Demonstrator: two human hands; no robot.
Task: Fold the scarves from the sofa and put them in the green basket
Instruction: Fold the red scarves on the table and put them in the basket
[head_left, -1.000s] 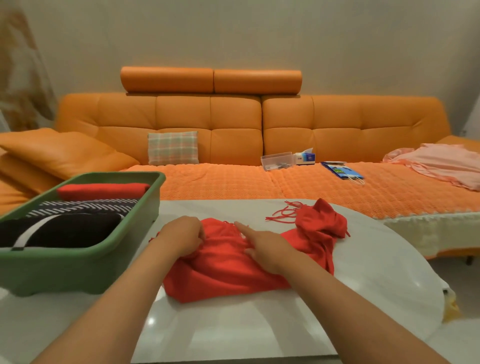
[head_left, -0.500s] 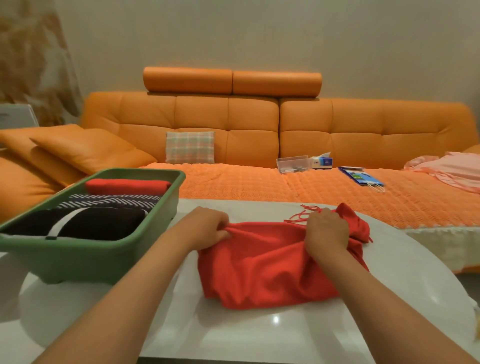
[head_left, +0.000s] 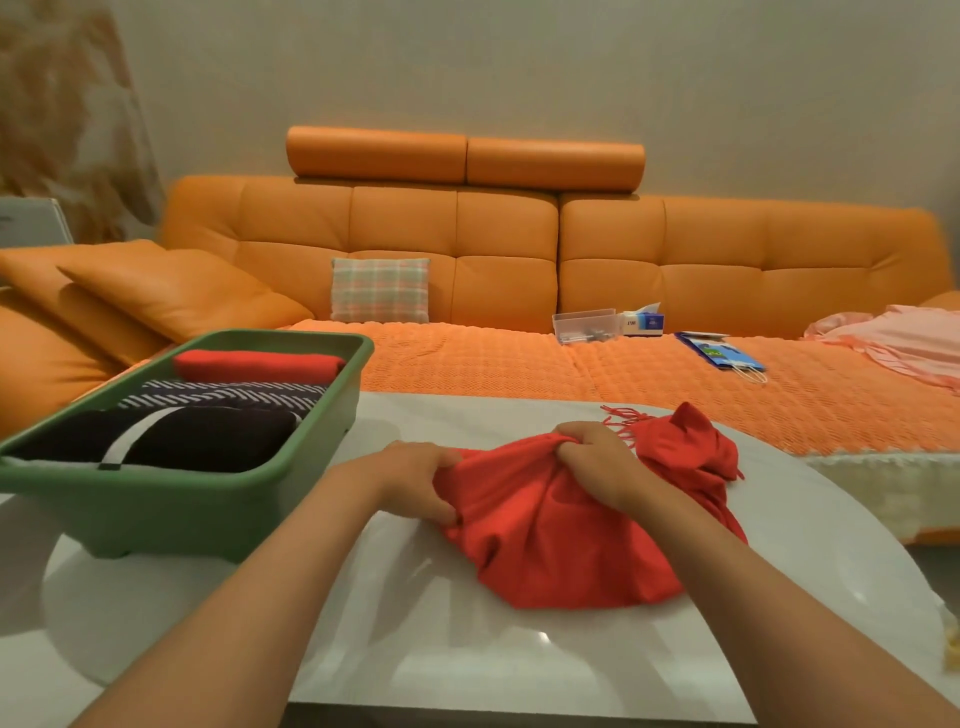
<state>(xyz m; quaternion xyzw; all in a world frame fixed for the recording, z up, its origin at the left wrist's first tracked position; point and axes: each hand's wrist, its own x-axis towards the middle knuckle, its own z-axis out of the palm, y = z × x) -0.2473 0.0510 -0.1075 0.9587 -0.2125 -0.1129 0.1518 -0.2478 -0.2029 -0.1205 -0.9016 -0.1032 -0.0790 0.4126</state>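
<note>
A red fringed scarf lies bunched on the white table. My left hand grips its left edge. My right hand clutches a fold near the top middle, with the fringe and a loose heap of cloth behind it. The green basket stands on the table's left side. Inside it lie a folded red scarf, a striped one and a black one with a white band.
The orange sofa runs behind the table. On it are a plaid cushion, a clear box, a tissue pack, a blue bag and a pink cloth at the right.
My right hand went from lying flat on the scarf to clutching a fold. Both hands have drawn the cloth together, and the view has shifted left.
</note>
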